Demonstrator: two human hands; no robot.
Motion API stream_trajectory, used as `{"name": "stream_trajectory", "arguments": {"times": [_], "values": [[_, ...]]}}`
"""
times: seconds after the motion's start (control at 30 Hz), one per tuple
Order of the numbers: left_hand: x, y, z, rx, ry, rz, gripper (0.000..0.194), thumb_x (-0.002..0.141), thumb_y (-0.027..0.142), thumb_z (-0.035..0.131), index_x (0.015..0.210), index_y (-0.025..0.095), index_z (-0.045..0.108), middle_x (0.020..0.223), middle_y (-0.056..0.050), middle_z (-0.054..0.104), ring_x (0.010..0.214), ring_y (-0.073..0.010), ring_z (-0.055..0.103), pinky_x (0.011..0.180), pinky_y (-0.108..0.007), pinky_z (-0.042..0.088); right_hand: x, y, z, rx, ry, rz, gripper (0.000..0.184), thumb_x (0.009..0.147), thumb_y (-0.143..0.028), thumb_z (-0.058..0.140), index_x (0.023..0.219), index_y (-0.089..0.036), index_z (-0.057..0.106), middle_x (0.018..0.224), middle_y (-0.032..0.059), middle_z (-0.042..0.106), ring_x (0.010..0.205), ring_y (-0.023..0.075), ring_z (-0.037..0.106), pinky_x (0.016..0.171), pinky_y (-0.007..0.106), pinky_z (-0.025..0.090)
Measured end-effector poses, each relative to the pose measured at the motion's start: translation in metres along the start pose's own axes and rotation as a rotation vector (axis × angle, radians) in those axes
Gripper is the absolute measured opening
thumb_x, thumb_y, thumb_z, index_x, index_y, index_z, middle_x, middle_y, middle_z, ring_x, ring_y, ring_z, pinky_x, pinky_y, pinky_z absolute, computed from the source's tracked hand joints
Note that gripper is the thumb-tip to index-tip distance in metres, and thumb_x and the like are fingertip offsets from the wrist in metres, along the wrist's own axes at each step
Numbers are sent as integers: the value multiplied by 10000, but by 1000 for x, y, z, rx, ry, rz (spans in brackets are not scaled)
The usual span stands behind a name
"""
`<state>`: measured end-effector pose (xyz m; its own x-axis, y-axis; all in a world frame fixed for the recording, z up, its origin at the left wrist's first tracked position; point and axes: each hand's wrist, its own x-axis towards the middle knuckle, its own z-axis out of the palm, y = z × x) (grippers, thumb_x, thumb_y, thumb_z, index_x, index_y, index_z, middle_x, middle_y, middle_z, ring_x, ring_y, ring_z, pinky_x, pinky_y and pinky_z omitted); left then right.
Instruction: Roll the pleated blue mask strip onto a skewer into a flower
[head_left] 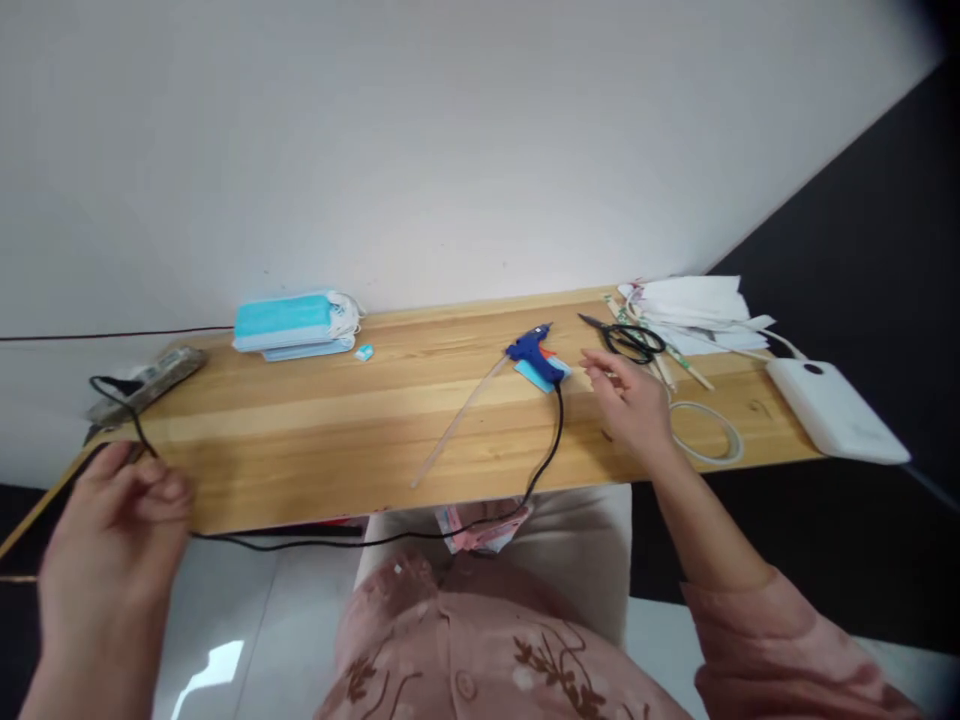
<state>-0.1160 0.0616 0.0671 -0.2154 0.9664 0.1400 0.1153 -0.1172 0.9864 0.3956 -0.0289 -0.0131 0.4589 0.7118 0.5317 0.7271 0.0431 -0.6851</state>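
A blue glue gun (534, 355) lies on a small light-blue piece (534, 376) on the table, a long clear glue stick (457, 425) sticking out of its back. Its black cord (337, 544) hangs below the table's front edge and runs left to my left hand (124, 510). That hand, slightly blurred, is closed around the cord near the power strip (157, 380), where a black plug (124, 386) sits. Just right of the glue gun hovers my right hand (628, 402), fingers loosely bent and apart, holding nothing. Black-handled scissors (634, 342) lie just beyond it.
A stack of blue face masks (289, 322) rests against the wall, a small blue-white piece (364, 352) beside it. To the right are a tape roll (709, 433), patterned sticks (686, 368), white papers (694, 300) and a white box-shaped device (836, 412) with a cable.
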Motion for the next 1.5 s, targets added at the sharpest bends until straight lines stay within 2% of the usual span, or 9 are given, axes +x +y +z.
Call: {"name": "stream_trajectory", "arguments": {"times": [0.07,0.13,0.33,0.53,0.73,0.9,1.03,1.27,1.5], "values": [[9,3,38,-83,-99,-69,136,843,323,783,932,324,681,648,121,616,659,-91,527,617,-222,429,-1,5,6,-60,-22,-49,313,978,-347,539,1160,-209,754,1107,123,799,1001,266,751,845,434,621],[17,2,75,75,-288,-55,89,892,312,739,972,299,701,660,98,643,637,-101,543,610,-238,435,-3,10,13,-126,-51,-99,313,984,-340,535,1172,-203,744,1142,135,788,1062,294,730,913,487,596],[29,-12,169,545,-928,352,277,944,403,612,1076,208,757,870,-31,758,764,-174,678,700,-301,510,1,10,25,-306,-149,-195,416,985,-367,583,1350,-184,663,1309,160,723,1209,337,645,1046,520,504],[21,-19,229,512,-1130,502,286,995,323,523,1107,196,753,881,-36,752,775,-170,684,668,-277,486,19,-14,36,-663,-388,-140,510,1003,-441,568,1384,-108,637,1132,194,754,1048,371,658,905,480,499],[12,-16,215,440,-1061,461,226,1013,309,569,1087,229,767,903,-20,759,830,-156,699,731,-268,512,22,-8,50,-665,-373,-29,508,1020,-288,465,1464,-59,554,1148,230,735,1039,361,675,847,454,525],[1,-4,174,325,-802,306,178,974,331,645,1014,229,785,828,-10,738,745,-150,666,683,-265,528,25,2,36,-214,-100,38,568,1021,-419,462,1524,-162,521,1292,182,719,1117,327,683,935,478,555],[-2,-1,164,209,-627,154,155,918,311,676,969,201,772,752,0,710,650,-133,616,608,-257,512,31,-7,25,219,-33,180,577,991,-516,503,1514,-278,554,1249,105,734,985,257,713,780,397,588],[-20,17,202,115,-800,144,273,864,431,725,985,194,784,856,-40,749,756,-169,646,710,-295,531,29,-51,32,864,-197,384,443,804,-641,715,1032,-262,704,1010,53,750,816,181,680,563,278,507],[-52,4,243,-185,-849,9,501,880,462,741,1295,190,675,1182,-94,731,1089,-235,652,919,-354,499,-11,-104,50,1158,-329,436,365,796,-553,795,978,-247,714,1031,54,762,872,182,682,557,254,493]]}}
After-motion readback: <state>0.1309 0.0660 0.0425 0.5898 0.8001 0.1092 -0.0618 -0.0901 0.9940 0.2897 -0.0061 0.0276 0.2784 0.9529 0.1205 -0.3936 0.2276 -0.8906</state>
